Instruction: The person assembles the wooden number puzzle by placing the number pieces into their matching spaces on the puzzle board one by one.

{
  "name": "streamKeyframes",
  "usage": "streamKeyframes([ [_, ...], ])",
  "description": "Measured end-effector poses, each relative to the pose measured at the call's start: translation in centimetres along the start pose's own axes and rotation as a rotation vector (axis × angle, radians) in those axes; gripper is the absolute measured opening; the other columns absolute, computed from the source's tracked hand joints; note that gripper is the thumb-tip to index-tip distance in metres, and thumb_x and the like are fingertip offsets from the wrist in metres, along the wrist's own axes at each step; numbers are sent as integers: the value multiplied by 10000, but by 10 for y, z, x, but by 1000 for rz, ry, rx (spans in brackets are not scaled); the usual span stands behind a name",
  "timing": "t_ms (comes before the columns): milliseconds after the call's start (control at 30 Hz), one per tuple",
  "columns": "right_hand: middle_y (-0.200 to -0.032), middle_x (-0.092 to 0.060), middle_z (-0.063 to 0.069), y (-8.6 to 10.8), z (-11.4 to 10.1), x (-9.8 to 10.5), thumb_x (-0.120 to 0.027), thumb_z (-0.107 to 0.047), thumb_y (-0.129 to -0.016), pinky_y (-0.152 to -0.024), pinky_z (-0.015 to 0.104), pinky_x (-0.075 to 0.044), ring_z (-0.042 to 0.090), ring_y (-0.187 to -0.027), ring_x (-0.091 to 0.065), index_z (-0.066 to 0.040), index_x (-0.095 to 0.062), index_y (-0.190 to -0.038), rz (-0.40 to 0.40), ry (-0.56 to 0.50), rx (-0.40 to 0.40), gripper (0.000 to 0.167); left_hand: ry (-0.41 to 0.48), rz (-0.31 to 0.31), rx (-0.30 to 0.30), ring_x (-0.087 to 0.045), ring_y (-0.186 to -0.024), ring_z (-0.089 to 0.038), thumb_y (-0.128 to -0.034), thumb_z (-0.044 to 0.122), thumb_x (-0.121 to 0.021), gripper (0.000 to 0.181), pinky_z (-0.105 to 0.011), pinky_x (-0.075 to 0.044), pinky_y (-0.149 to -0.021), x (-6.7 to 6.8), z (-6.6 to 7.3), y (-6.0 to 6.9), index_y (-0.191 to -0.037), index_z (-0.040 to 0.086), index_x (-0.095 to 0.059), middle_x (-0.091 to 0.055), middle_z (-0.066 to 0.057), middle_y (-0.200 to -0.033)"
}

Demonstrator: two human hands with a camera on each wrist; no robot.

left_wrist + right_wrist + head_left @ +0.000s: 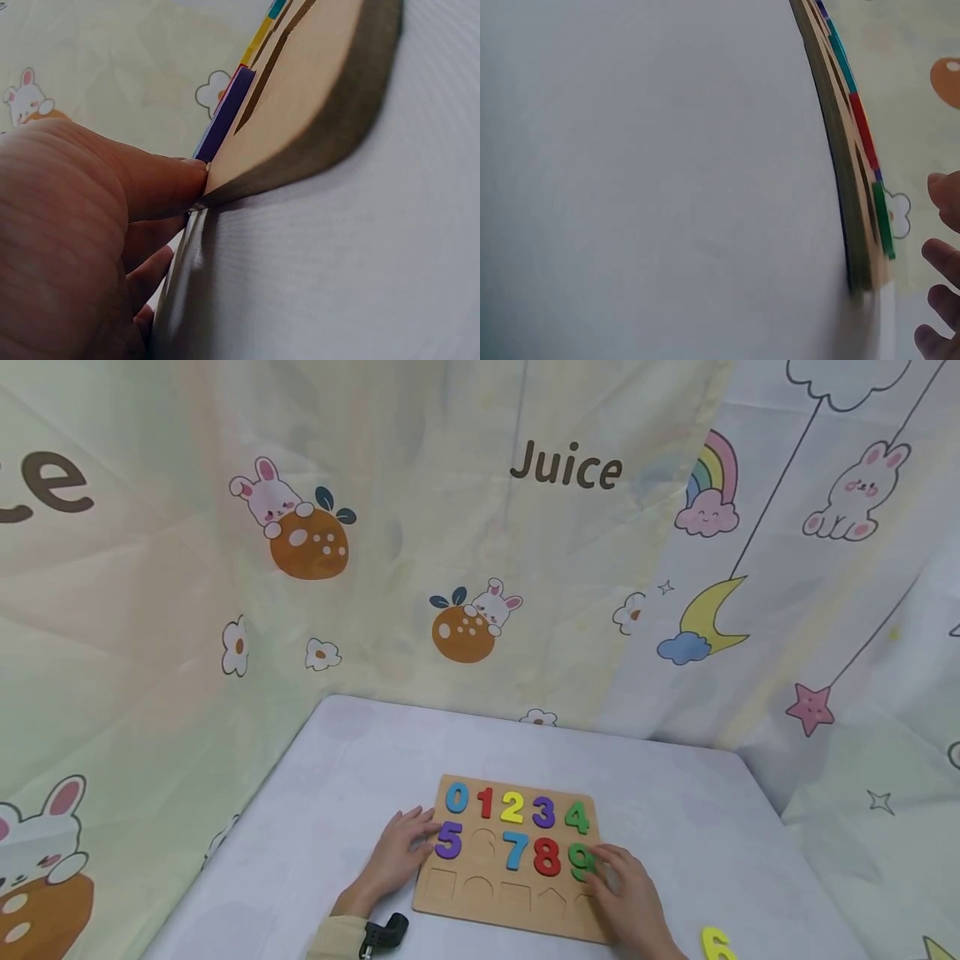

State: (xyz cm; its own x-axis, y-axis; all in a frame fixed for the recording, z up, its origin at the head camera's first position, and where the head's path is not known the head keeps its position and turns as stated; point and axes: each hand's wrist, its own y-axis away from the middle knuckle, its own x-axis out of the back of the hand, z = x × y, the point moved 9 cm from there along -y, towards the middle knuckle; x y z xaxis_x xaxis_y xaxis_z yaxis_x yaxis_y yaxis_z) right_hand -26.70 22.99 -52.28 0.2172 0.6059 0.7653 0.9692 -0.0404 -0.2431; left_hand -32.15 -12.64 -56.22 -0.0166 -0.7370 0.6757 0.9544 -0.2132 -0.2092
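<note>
A wooden number puzzle board (513, 895) lies on the table with coloured digits in its two upper rows. Between the purple 5 (448, 841) and the blue 7 (515, 850) is a bare 6-shaped recess (483, 842). My left hand (392, 853) touches the board's left edge beside the 5, fingers extended; in the left wrist view its thumb (161, 184) meets the edge. Over the right edge, near the green 9 (581, 862), hovers my right hand (632, 897), its fingers spaced apart and holding nothing in the right wrist view. A yellow 6 (717, 943) lies right of that hand.
Shallow shape outlines (515, 896) run along the board's front row. A white cloth covers the table (360, 752), and printed curtains (390, 552) stand at its back and sides. A black wrist strap (386, 933) is on the left sleeve.
</note>
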Motion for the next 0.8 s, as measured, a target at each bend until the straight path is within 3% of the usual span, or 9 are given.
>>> streamKeyframes([
  [267,-1231,-614,138,10,11,27,-754,-123,-834,-946,572,-480,369,-1168,-549,-64,-664,-1189,66,114,31,371,-3,-2,-6,-365,-1403,-332,-897,81,-663,302,-544,-141,-1202,1,4,0,-1196,123,-684,-535,-99,-1422],
  [533,-1271,-585,173,17,42,37,-730,-136,-846,-993,578,-442,400,-1206,-512,-54,-638,-1222,26,133,-93,395,4,-7,8,-363,-1405,-332,-895,80,-664,308,-542,-134,-1204,2,4,1,-1200,120,-682,-532,-91,-1426],
  [800,-1175,-639,177,29,58,57,-761,-97,-793,-899,589,-486,414,-1107,-572,-32,-674,-1136,170,124,-80,360,13,2,3,-361,-1406,-331,-900,83,-660,300,-544,-134,-1203,2,3,2,-1198,111,-681,-531,-95,-1427],
])
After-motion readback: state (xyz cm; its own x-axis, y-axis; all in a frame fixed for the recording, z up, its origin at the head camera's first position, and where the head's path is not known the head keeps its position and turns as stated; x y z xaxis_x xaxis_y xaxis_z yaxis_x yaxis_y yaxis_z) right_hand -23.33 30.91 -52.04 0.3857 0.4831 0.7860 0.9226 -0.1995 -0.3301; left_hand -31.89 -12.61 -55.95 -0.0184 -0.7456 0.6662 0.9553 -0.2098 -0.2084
